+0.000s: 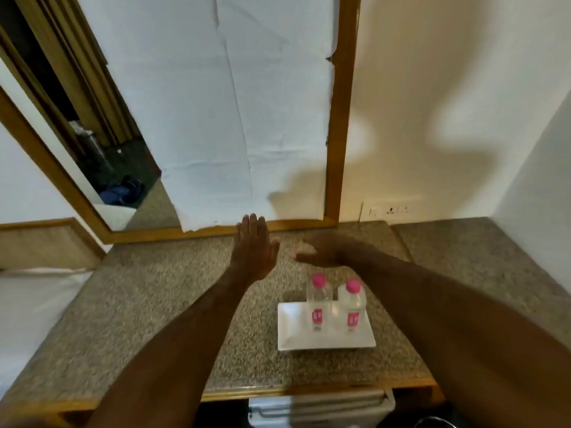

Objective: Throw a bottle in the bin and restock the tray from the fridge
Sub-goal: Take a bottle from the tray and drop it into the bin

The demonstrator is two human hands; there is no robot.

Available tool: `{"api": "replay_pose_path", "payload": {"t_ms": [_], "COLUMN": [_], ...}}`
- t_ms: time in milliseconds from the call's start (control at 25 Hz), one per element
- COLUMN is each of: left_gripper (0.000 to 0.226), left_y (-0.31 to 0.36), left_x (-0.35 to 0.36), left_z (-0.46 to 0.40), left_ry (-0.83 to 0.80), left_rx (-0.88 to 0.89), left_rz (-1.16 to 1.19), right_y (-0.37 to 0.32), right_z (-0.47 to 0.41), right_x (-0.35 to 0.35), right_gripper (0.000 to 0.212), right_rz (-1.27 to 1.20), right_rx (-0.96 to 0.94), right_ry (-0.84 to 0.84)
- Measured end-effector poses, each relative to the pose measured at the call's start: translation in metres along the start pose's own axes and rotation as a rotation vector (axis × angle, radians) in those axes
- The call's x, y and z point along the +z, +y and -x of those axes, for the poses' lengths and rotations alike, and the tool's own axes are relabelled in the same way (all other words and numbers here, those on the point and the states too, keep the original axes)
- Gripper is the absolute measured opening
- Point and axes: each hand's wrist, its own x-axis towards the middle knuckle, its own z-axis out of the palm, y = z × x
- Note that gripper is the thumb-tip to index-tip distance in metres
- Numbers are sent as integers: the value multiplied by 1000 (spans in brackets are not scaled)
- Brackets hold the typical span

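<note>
Your left hand [254,246] and right hand [319,251] were both spread flat and empty, raised at twelve o'clock of the white tray [290,332], apparently between steps; two pink-capped bottles [318,301] stood upright together on its far half, the fridge [321,407] at six o'clock.

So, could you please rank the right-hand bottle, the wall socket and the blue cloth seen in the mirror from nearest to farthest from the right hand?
From the right hand:
1. Right-hand bottle, just below it on the tray.
2. Wall socket, up on its right.
3. Blue cloth, far left, in the mirror.
</note>
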Motion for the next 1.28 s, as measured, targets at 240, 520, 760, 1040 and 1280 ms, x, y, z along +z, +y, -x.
{"api": "replay_pose_path", "payload": {"t_ms": [240, 520, 760, 1040, 1280], "left_gripper": [61, 53, 39, 31, 52], "left_y": [-9, 1, 76, 225, 281], "left_x": [27, 18, 25, 95, 174], "left_z": [27, 52, 137, 200, 144], "left_ry": [-61, 3, 143, -194, -415], "left_rx": [19, 104, 172, 366, 570], "left_rz": [66, 69, 207, 275, 124], "right_y": [-13, -45, -23, 122, 215], "right_z": [5, 39, 113, 235, 285], "right_x": [33, -15, -42, 54, 176], "right_gripper": [83, 58, 62, 47, 41], "right_rz": [342, 317, 344, 280, -113], "right_rx": [146, 74, 198, 446, 653], "right_ry": [-455, -461, -573, -582, -338]}}
